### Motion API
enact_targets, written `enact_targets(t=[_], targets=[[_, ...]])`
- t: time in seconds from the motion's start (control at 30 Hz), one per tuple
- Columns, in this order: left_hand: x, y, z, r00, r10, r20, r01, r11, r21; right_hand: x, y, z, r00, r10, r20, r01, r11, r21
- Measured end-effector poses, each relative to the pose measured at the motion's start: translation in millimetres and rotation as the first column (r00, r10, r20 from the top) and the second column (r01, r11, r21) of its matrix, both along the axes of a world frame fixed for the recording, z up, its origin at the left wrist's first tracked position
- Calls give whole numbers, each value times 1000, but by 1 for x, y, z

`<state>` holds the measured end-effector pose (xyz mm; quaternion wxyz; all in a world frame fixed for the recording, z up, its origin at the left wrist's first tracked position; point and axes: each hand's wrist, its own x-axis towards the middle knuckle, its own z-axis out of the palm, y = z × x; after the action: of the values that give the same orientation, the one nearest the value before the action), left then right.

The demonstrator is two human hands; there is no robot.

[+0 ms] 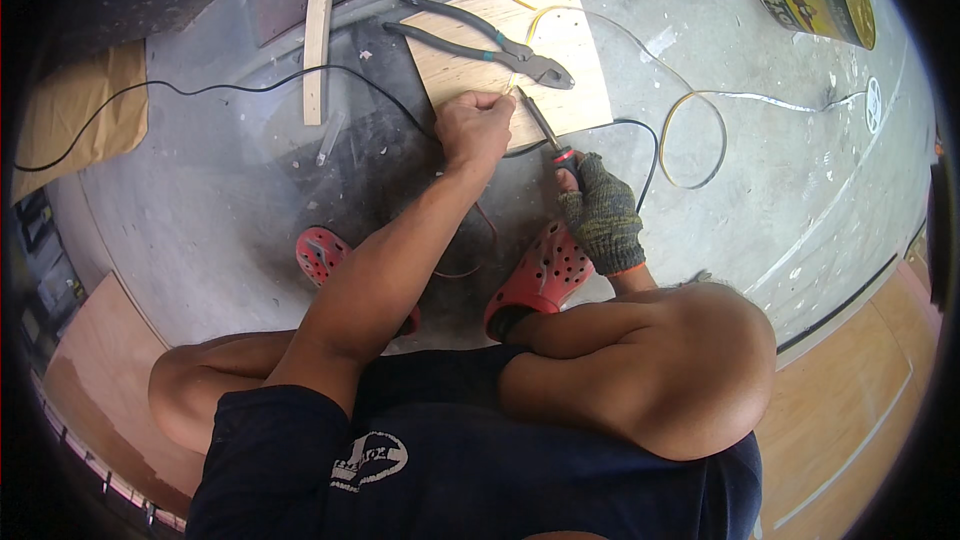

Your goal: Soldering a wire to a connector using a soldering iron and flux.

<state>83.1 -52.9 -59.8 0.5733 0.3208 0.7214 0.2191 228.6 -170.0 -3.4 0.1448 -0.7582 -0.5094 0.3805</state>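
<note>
My bare left hand (475, 130) is closed in a pinch over the near edge of a square plywood board (585, 35). Between its fingertips is the end of a thin yellow wire (533, 22), which runs back past a pair of pliers (520, 52). These dark-handled pliers lie on the board, jaws pointing right. In a fingerless knitted glove, my right hand (605, 218) grips the handle of a soldering iron (540, 120). The iron's tip points up and left, close to my left fingertips; whether it touches the wire is too small to tell.
A black cord (290, 80) crosses the floor from the left, passes by the board and loops near my right hand. Thin wire (722, 155) coils on the right. Two buckets (820, 15) stand far right. A wooden strip (318, 50) and brown paper (110, 90) lie left. Red clogs (545, 275) are on my feet.
</note>
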Motion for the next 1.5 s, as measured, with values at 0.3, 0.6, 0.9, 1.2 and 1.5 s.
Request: enact_targets(t=[0.3,0.6,0.9,1.2,1.5], targets=[[-1,-1,3,1000,-16,-8,16,1000,-2,1,-1,2,1000,-17,-18,17,1000,8],[-4,-2,5,995,-57,-78,62,996,67,3,-6,0,999,-38,-29,40,998,56],[-14,1,6,914,-239,-329,333,904,269,3,-4,4,1000,-19,-8,19,999,46],[-18,1,-1,923,-255,-287,337,896,290,1,-4,8,1000,-10,3,10,999,52],[-15,5,3,904,-271,-332,368,887,279,4,-5,5,998,56,31,-57,997,47]])
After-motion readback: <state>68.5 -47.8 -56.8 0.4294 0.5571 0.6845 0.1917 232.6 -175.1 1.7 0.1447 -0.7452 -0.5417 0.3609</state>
